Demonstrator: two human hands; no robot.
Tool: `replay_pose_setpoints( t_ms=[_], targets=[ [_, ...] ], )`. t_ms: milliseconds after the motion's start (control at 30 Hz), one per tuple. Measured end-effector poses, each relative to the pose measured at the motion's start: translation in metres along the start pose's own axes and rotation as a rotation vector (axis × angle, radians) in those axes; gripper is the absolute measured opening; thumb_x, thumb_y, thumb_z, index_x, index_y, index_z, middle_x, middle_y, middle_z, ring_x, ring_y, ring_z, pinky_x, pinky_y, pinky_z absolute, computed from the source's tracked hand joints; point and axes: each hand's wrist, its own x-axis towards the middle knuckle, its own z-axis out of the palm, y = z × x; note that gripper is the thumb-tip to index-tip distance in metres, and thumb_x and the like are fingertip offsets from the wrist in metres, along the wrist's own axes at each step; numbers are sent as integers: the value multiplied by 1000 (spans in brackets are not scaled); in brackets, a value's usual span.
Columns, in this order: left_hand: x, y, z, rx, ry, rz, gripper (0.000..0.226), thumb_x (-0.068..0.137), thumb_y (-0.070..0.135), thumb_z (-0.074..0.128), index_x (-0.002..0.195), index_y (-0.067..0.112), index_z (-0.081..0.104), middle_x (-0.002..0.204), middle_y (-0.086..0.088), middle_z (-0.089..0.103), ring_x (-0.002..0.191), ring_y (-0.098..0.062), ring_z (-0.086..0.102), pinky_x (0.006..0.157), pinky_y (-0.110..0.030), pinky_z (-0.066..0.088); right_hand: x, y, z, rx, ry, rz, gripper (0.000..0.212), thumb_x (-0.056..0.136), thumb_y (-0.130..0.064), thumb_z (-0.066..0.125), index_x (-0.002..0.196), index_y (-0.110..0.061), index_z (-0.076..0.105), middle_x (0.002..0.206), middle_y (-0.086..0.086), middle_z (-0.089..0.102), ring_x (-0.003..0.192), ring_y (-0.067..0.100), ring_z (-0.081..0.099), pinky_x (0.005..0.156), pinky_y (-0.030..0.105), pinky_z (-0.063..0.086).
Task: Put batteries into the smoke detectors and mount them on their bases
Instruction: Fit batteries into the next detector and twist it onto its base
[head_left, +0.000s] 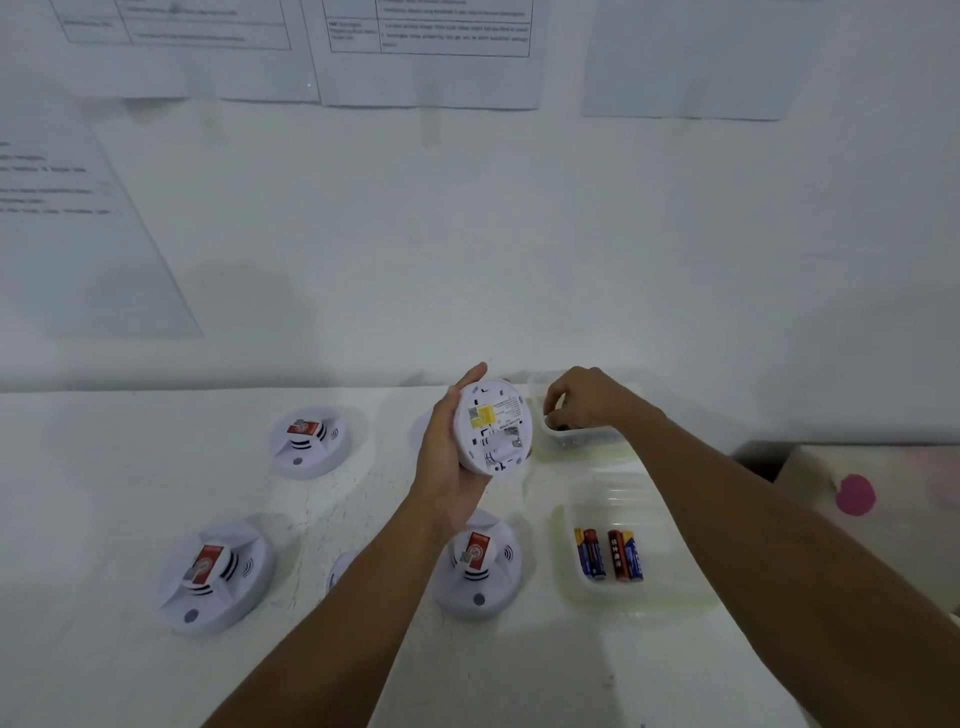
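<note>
A person's L hand (447, 467) holds one white smoke detector (493, 426) up off the bench (104, 649), underside toward the camera and tilted. The grip is clamped round its rim, thumb at the top edge and fingers wrapped behind. A yellow label and the battery bay show on the back; the bay's contents are too small to read.

The R hand (587, 400) reaches into a small clear tub (582, 441) at the back of the bench, near the wall. Its fingers are curled down, tips at something dark inside. Whether that grip has closed on anything can't be told.

Count on the bench:
- 3 more detectors sit face up, each w/ a red sticker: one at back L (310, 441), one at front L (215, 577), one just under the L wrist (480, 564).
- 2 white round pieces are mostly hidden, one behind the L forearm (340, 566), one behind the L hand (422, 431).
- What look like 4 AA batteries (608, 555) lie in two pairs in a clear tray (649, 597), in front of the tub.

Printed sheets (426, 52) are on the wall. A pink round object (855, 494) sits off to the R.
</note>
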Motion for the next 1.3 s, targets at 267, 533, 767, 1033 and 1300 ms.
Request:
replay_pose_setpoints(
  t_ms=[267,533,767,1033,1300],
  targets=[
    [7,-1,3,-45,16,-7,39,103,34,35,133,23,58,126,-8,65,119,-27,57,110,-51,38,-15,8,-9,264,190,3,8,71,-14,79,76,-16,74,76,1,74,71,15,68,63,26,52],
    [8,0,16,-129,18,-1,42,101,37,39,138,24,54,131,-7,63,114,-29,61,106,-50,42,-77,-31,-4,922,432,-99,6,78,-8,78,82,-9,73,73,8,70,62,11,59,54,19,44],
    [6,0,18,-122,47,53,42,100,42,39,137,29,55,121,-7,68,113,-30,60,103,-52,41,-94,-55,59,646,714,-138,6,86,-23,72,87,-18,76,88,-4,69,84,10,58,76,25,46],
    [7,7,7,-99,48,65,44,95,41,48,137,28,55,128,-8,63,115,-30,58,107,-55,38,-86,-35,53,273,612,-415,21,90,-17,61,105,-21,75,99,-5,63,89,11,52,78,18,41],
    [-1,14,-1,-115,15,54,55,85,42,54,137,27,54,126,-6,64,117,-31,57,97,-55,45,-19,0,-5,-9,192,47,11,75,-24,77,83,-29,70,78,-6,73,76,12,69,74,28,54]
  ],
)
